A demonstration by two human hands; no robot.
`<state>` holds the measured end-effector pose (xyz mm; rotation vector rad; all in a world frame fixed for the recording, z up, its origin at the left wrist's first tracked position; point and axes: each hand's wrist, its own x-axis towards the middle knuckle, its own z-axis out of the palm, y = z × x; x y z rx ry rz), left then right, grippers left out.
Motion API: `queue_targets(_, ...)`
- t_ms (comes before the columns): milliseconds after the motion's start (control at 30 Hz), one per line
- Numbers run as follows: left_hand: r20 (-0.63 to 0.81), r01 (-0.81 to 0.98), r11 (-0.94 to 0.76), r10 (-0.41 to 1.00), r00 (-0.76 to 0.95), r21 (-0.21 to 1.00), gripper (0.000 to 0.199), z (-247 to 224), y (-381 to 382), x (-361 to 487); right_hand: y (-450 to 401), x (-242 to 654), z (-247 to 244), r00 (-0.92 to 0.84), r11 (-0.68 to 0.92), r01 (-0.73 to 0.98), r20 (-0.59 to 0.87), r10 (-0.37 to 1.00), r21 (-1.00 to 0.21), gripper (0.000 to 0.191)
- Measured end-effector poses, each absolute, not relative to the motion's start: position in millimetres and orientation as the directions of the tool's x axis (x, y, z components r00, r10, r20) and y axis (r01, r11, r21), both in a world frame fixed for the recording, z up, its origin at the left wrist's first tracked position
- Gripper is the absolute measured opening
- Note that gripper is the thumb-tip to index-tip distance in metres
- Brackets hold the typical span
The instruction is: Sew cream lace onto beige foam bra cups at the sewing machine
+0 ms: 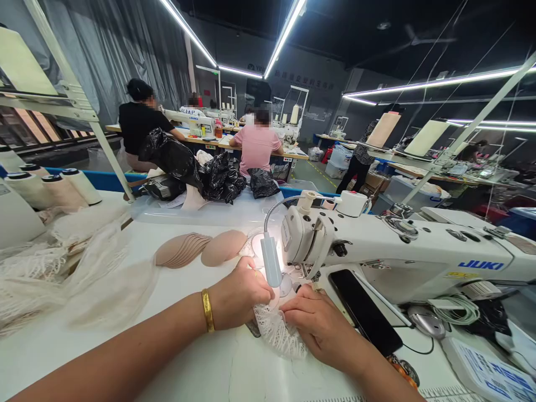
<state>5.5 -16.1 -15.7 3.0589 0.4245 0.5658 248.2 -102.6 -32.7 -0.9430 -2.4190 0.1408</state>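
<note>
Both my hands are on a piece of white lace in front of the white sewing machine. My left hand, with a gold bracelet at the wrist, has its fingers curled and pinched on the fabric, left of the needle area. My right hand presses its fingers together at the right edge of the lace. A small lamp on a bent neck lights the spot and hides part of the fabric. Behind my left hand lie a beige cup and a fanned stack of cups.
Loose lace covers the left of the table, near thread cones. A phone, a mouse and a white box lie at right. Black bags are behind; other people sit farther back.
</note>
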Motion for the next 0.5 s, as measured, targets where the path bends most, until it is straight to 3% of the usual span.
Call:
queue_targets(133, 0.344, 0.293, -0.955, 0.292, 0.893, 0.05, 0.023, -19, -12, 7, -102, 251, -38, -0.591, 0.72, 0.638, 0.425, 0.686, -0.274, 0.032)
queue_targets(500, 0.417, 0.273, -0.955, 0.202, 0.886, -0.117, 0.028, -31, -10, 13, -98, 254, -41, -0.507, 0.616, 0.746, 0.384, 0.772, -0.254, 0.041)
